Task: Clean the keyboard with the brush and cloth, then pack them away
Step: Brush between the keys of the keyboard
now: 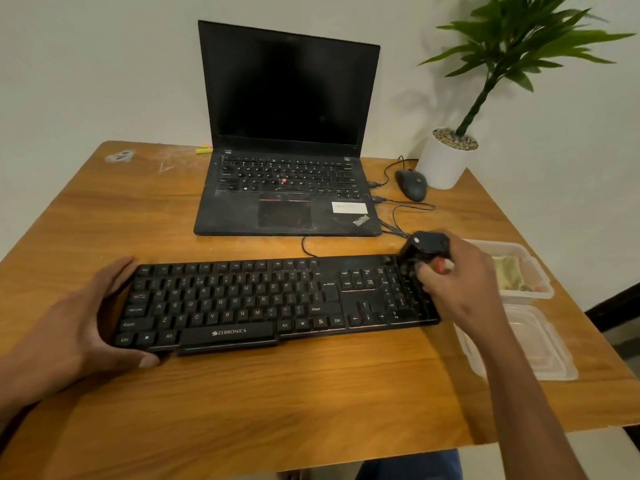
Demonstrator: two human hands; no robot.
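Fingers of right hand (457, 271) grip brush (425, 247) on keyboard (263, 303) numpad corner.

Hiding most of the brush (426, 249) inside the right hand (460, 285), bristles blurring into the dark keys. Covering the left end of the keyboard (263, 303) with the left hand (79, 323). Running off the bottom edge at both forearms. Blurring the cloth (509, 275) behind the cloudy wall of the container (540, 285) (folds impossible to make out). Cutting off the plant (519, 53) at the top edge. Staying too small to identify: grey scrap (119, 156) at the table's (242, 410) far left corner.
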